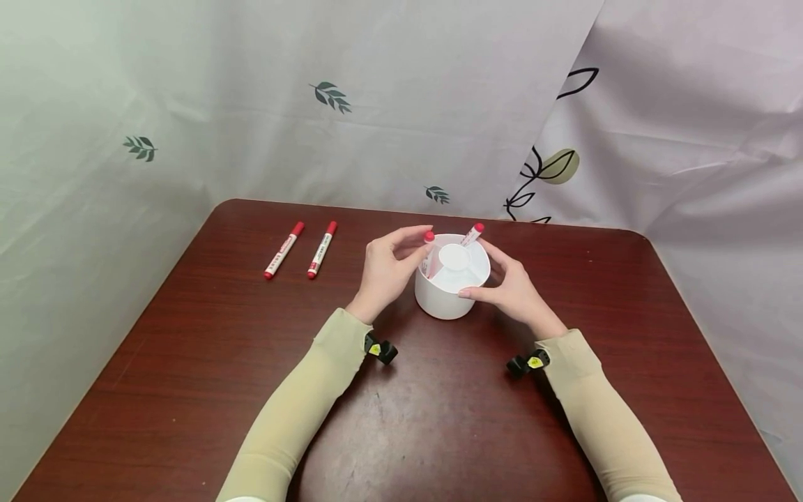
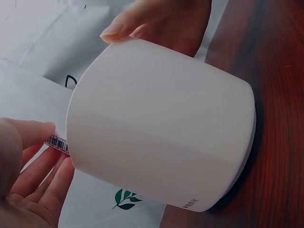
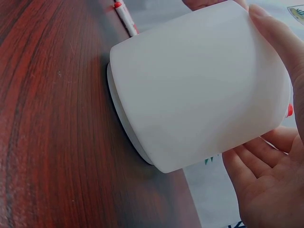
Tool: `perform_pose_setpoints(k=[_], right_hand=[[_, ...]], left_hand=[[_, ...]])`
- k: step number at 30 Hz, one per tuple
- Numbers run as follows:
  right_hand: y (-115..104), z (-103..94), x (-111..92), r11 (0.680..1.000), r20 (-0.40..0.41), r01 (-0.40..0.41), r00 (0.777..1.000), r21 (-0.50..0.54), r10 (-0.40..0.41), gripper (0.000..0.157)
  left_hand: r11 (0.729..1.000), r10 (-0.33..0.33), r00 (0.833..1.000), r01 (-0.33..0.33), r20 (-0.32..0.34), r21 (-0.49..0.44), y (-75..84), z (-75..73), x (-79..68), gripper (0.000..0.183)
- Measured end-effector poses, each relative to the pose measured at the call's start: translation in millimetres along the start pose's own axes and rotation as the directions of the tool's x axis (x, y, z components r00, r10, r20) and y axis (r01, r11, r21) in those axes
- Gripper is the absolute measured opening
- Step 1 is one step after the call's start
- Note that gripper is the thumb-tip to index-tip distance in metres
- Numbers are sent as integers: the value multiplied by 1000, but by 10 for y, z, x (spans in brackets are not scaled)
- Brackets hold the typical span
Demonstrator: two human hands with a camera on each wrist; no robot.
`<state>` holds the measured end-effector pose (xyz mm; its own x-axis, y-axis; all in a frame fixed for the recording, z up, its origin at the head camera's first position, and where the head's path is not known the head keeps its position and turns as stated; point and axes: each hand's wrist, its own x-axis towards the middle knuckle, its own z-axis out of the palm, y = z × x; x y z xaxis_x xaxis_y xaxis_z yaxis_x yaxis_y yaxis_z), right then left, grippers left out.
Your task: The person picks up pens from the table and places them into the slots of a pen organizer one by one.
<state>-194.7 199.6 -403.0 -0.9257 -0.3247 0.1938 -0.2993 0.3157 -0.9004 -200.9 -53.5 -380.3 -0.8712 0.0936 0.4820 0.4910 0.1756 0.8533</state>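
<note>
A round white pen holder (image 1: 444,300) with inner dividers stands on the table. My left hand (image 1: 390,268) pinches a red-capped marker (image 1: 427,261) whose lower part is inside the holder's left side. In the left wrist view, a barcode label (image 2: 58,142) shows on that marker between thumb and fingers. My right hand (image 1: 511,282) grips the holder from the right, its thumb over the near rim and its fingers round the far side. A second red-capped marker (image 1: 472,235) leans in a compartment at the back right.
Two more red-capped markers, one farther left (image 1: 284,251) and one nearer the holder (image 1: 323,249), lie on the dark wooden table (image 1: 439,418). A patterned white cloth (image 1: 389,139) hangs behind the table's back edge.
</note>
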Motion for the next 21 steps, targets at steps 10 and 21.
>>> perform_pose_setpoints(k=[10, 21], right_hand=[[2, -4, -12, 1000, 1, -3, 1000, 1, 3, 98], [-7, 17, -93, 998, -27, -12, 1000, -62, 10, 101]], left_hand=[[1000, 5, 1000, -5, -28, -4, -2, -75, 1, 36], [994, -7, 999, 13, -48, 109, -144, -501, -60, 35]])
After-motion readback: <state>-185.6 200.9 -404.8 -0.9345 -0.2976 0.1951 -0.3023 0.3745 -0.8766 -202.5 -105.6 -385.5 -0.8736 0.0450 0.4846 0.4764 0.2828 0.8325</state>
